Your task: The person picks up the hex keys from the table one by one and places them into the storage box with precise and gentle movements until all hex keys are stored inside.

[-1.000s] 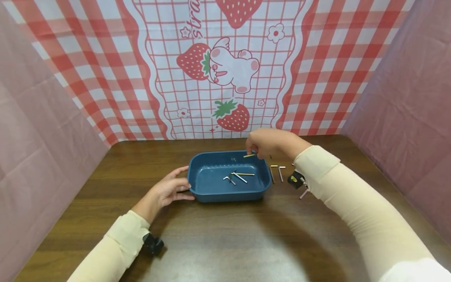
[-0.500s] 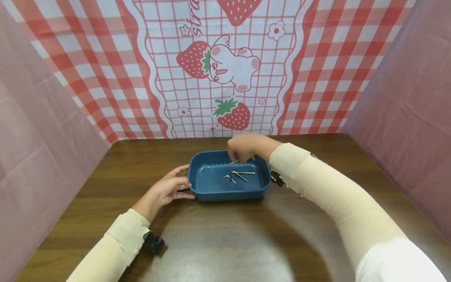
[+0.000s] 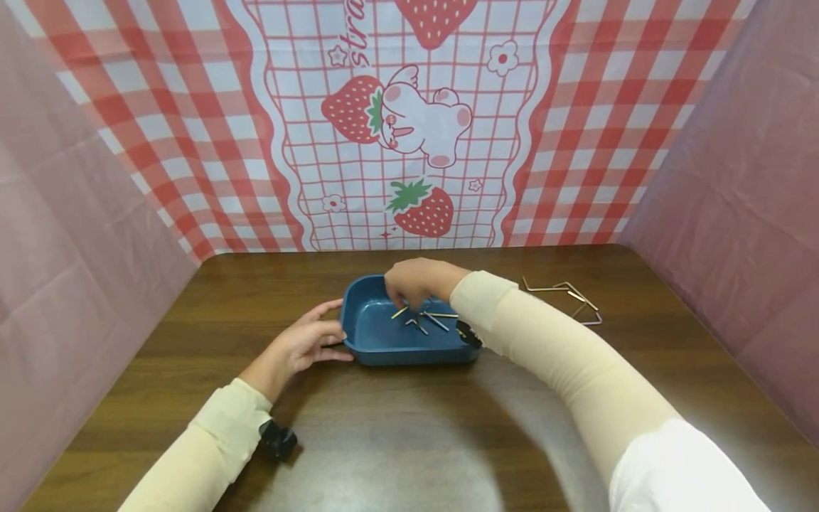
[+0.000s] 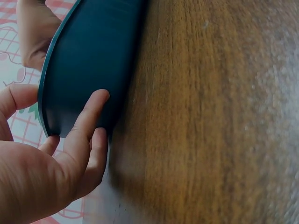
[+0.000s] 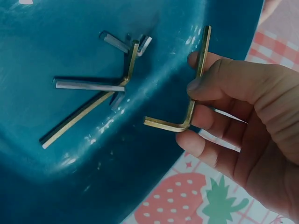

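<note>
A gold L-shaped hex key [image 5: 202, 60] is pinched between the thumb and fingers of my right hand [image 3: 412, 279], which hangs over the blue tray [image 3: 384, 358]. Below it on the tray floor lie a longer gold hex key [image 5: 79, 118] and several silver ones, one a straight-looking silver key [image 5: 88, 86]. My left hand [image 3: 310, 341] holds the tray's left end, thumb at the rim and fingers against the outer wall [image 4: 93, 56], as the left wrist view shows.
Several more hex keys [image 3: 544, 289] lie on the brown table [image 3: 358, 441] right of the tray, partly behind the right forearm. A checked cloth [image 3: 582, 142] with strawberries hangs behind, and pink cloths [image 3: 723, 185] stand at both sides.
My right hand has moved left from the tray's right back corner to over its middle, carrying the gold key. The keys at the right have come into view. My left hand stays put.
</note>
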Motion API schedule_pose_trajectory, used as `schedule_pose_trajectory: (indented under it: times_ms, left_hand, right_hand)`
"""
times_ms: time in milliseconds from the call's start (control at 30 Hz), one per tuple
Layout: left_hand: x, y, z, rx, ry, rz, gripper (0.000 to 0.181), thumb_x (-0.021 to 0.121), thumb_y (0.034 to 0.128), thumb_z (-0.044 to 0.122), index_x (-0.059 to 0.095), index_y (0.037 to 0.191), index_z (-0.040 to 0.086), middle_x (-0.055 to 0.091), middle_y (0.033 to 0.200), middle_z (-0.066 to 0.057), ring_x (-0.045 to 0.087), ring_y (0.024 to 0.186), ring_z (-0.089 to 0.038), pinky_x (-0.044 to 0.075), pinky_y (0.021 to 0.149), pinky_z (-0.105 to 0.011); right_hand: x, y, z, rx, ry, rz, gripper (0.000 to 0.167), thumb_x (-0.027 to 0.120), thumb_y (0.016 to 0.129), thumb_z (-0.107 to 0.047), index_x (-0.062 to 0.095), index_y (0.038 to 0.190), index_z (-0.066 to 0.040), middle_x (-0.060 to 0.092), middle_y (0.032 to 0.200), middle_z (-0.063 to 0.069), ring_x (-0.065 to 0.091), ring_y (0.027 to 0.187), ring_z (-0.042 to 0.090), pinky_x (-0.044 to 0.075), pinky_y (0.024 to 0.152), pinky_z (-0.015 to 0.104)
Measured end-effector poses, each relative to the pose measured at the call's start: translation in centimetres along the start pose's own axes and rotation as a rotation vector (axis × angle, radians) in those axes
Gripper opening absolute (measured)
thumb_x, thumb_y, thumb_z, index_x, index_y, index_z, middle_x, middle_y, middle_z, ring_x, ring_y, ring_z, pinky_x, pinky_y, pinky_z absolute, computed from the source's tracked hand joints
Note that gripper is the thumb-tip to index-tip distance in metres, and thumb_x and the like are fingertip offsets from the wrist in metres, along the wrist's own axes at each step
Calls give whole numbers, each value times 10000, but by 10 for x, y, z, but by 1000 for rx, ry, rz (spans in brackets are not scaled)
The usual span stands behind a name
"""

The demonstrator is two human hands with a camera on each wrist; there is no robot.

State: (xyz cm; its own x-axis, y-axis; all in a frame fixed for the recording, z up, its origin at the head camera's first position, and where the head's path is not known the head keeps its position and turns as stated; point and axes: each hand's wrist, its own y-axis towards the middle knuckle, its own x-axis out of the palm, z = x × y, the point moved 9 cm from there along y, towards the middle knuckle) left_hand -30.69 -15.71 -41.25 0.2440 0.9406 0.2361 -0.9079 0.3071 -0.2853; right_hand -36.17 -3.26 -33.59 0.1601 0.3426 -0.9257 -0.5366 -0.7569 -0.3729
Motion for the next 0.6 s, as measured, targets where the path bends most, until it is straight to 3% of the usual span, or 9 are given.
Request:
schedule_pose_trajectory:
  times_ms: [367, 600]
  left_hand:
    - [1, 1, 0, 2, 1, -13, 788, 494, 821, -87, 204, 1532, 87, 565, 1019, -175, 628, 825, -220, 547, 839, -554]
    - [0, 0, -1, -2, -1, -10, 777, 485, 831, -92, 204, 1532, 91, 554, 1038, -184, 624, 831, -223, 548, 835, -554]
  right_hand:
    - [6, 6, 1, -8, 8, -46, 234, 681, 745, 75, 747, 752, -150, 659, 741, -68, 565, 723, 124, 517, 637, 266]
    - [1, 5, -5, -55, 13, -28, 180, 674, 778, 34, 753, 753, -125, 657, 720, -63, 581, 712, 117, 524, 636, 250]
